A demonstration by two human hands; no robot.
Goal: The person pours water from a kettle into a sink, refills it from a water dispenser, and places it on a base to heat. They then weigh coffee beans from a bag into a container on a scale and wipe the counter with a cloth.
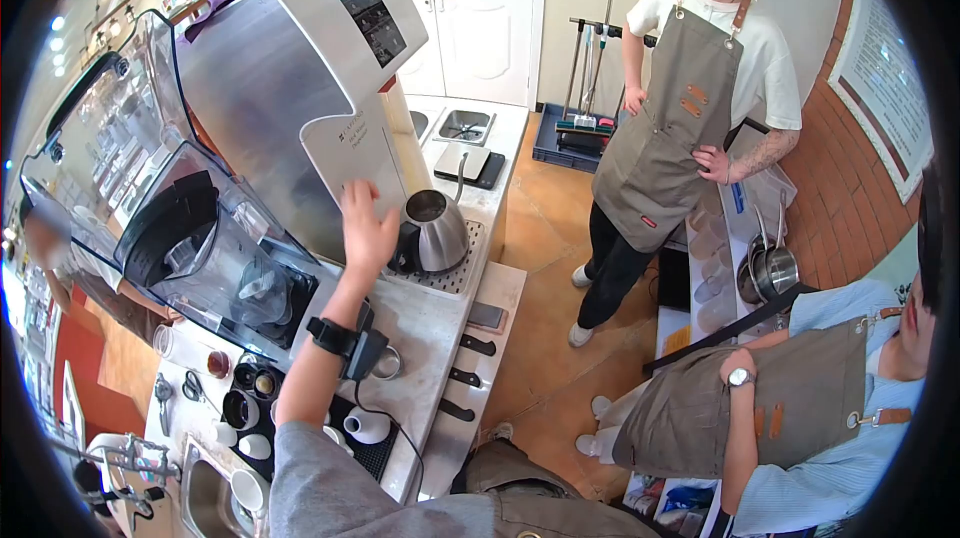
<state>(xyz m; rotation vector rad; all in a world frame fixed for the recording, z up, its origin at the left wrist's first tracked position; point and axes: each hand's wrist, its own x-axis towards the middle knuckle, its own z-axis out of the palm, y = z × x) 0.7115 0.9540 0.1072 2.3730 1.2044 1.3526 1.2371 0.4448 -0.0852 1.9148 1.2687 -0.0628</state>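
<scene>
My left hand [368, 226] is raised beside the hot water machine's pale front panel [352, 160], fingers stretched out and holding nothing. Just right of it stands a steel gooseneck kettle [442, 238], lid off, upright on a perforated drip tray [460, 273]. The kettle's black handle [404, 250] is on the side nearest my hand, and its thin spout points away. A black watch [332, 336] is on my left wrist. My right hand is out of view.
A scale [467, 164] and small sink lie beyond the kettle. Several knives [463, 376] line the counter's edge. A clear-covered blender [215, 268] stands left; cups [367, 426] sit below. Two people in aprons [665, 128] stand to the right.
</scene>
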